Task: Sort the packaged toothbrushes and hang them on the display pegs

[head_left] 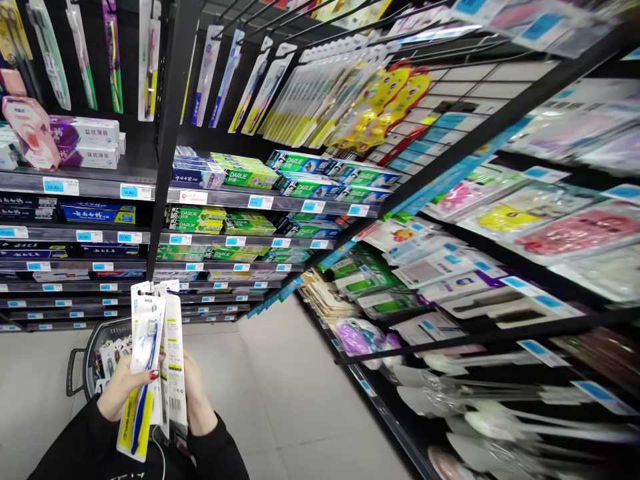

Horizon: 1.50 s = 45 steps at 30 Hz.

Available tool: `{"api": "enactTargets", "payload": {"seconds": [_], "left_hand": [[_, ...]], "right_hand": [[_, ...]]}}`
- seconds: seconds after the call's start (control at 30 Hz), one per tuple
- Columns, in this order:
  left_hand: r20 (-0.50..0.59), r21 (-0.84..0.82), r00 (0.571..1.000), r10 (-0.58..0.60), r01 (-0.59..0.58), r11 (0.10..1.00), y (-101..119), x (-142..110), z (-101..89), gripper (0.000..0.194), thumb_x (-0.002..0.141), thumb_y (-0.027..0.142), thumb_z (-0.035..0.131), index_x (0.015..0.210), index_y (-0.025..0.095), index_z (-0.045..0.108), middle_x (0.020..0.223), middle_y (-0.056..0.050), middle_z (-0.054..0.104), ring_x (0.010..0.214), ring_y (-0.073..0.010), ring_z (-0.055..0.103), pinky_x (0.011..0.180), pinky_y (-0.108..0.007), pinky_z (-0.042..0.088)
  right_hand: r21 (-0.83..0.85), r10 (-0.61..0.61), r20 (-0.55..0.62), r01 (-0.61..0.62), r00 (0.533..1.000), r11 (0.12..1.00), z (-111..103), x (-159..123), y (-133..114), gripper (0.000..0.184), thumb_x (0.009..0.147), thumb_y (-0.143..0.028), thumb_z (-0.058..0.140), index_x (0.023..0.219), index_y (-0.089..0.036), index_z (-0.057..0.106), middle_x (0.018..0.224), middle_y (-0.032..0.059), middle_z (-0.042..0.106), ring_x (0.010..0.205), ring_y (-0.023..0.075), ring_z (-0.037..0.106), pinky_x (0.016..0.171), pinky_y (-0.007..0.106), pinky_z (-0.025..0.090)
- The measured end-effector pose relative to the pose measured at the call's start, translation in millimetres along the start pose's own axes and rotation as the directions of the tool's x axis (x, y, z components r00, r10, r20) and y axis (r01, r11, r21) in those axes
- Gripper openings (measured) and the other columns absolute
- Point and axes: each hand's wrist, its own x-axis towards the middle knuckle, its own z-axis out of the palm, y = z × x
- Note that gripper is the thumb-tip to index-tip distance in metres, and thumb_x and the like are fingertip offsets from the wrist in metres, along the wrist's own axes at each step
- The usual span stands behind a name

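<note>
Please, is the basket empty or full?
The basket is not empty: packs show inside it. Whether it is full I cannot tell, as the left hand hides part.

Black sleeves, seemingly red nails.

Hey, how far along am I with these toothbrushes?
Seemingly done: a long row of packs already hangs on the shelving unit. In hand: toothbrush packs, between your left hand and right hand. Probably left: those, plus the loose packs in the basket, if meant to hang too; I can't count them.
</note>
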Motion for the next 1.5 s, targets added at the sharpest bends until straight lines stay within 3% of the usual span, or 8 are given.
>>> {"api": "enactTargets", "payload": {"seconds": [0.27,0.37,0.43,0.57,0.77,1.0,1.33,1.5], "left_hand": [[-0.043,0.02,0.998,-0.044,0.045,0.999,-3,0,-2.2,0.036,0.053,0.021,0.078,0.088,0.015,0.07,0.086,-0.01,0.07,0.084,-0.0262,0.063,0.071,-0.031,0.049],[-0.037,0.024,0.999,-0.039,0.039,0.999,-2,0,1.9,0.034,0.058,0.022,0.075,0.091,0.016,0.069,0.088,-0.01,0.069,0.088,-0.0276,0.062,0.076,-0.035,0.048],[-0.07,0.11,0.998,0.004,0.003,0.994,-2,2,4.2,0.035,0.06,0.027,0.073,0.092,0.014,0.068,0.089,-0.011,0.069,0.088,-0.0288,0.062,0.079,-0.039,0.047],[-0.195,0.366,0.971,0.141,-0.061,0.929,-6,9,4.0,0.033,0.059,0.031,0.072,0.085,0.01,0.069,0.084,-0.013,0.07,0.086,-0.0319,0.062,0.083,-0.044,0.044],[-0.253,0.59,0.9,0.355,-0.148,0.794,-14,8,7.4,0.048,0.06,0.013,0.068,0.107,0.016,0.061,0.115,-0.011,0.056,0.111,-0.0296,0.047,0.096,-0.038,0.035],[-0.055,0.857,0.9,0.432,-0.179,0.483,-13,-1,7.2,0.054,0.064,0.009,0.055,0.116,0.021,0.056,0.117,-0.011,0.048,0.109,-0.0285,0.048,0.096,-0.037,0.036],[0.066,0.777,0.931,0.359,-0.273,0.567,-5,5,-3.7,0.053,0.059,0.012,0.064,0.11,0.024,0.062,0.12,-0.009,0.057,0.118,-0.0322,0.039,0.102,-0.046,0.024],[-0.018,0.72,0.941,0.338,-0.223,0.657,0,6,-15.8,0.041,0.059,0.029,0.07,0.099,0.019,0.068,0.118,-0.013,0.058,0.114,-0.0332,0.045,0.101,-0.044,0.029]], "right_hand": [[-0.317,-0.228,-0.054,0.2,0.972,0.927,-7,7,3,0.018,0.065,-0.033,0.063,0.077,-0.021,0.066,0.081,0.0025,0.054,0.084,0.0196,0.048,0.078,0.03,0.038],[-0.569,-0.486,-0.1,0.351,0.868,0.744,-4,-9,-9,0.018,0.081,-0.029,0.047,0.092,-0.022,0.059,0.087,0.0043,0.052,0.084,0.0193,0.049,0.076,0.031,0.037],[-0.699,-0.582,-0.018,0.406,0.813,0.588,1,-22,-17,0.015,0.084,-0.027,0.043,0.087,-0.021,0.056,0.081,0.004,0.052,0.076,0.0182,0.05,0.07,0.03,0.038],[-0.81,-0.498,0.098,0.36,0.862,0.463,15,-34,-27,0.006,0.076,-0.026,0.054,0.073,-0.021,0.054,0.074,0.0023,0.051,0.069,0.0176,0.048,0.065,0.029,0.036],[-0.82,-0.389,-0.127,0.124,0.913,0.559,27,-29,-21,0.032,0.06,-0.032,0.069,0.082,-0.022,0.048,0.078,0.0029,0.056,0.071,0.0222,0.053,0.062,0.031,0.037],[-0.823,-0.327,-0.16,0.057,0.931,0.565,32,-28,-16,0.035,0.067,-0.028,0.059,0.096,-0.018,0.042,0.091,0.0114,0.058,0.082,0.029,0.056,0.068,0.038,0.04],[-0.606,-0.367,-0.084,0.245,0.926,0.756,14,-20,-13,0.029,0.073,-0.028,0.055,0.098,-0.021,0.042,0.073,0.0012,0.058,0.062,0.0178,0.054,0.062,0.029,0.041],[-0.018,-0.134,-0.087,0.133,0.987,0.991,16,1,-15,0.02,0.07,-0.035,0.051,0.084,-0.02,0.05,0.067,-0.0005,0.061,0.05,0.0135,0.052,0.056,0.026,0.043]]}}
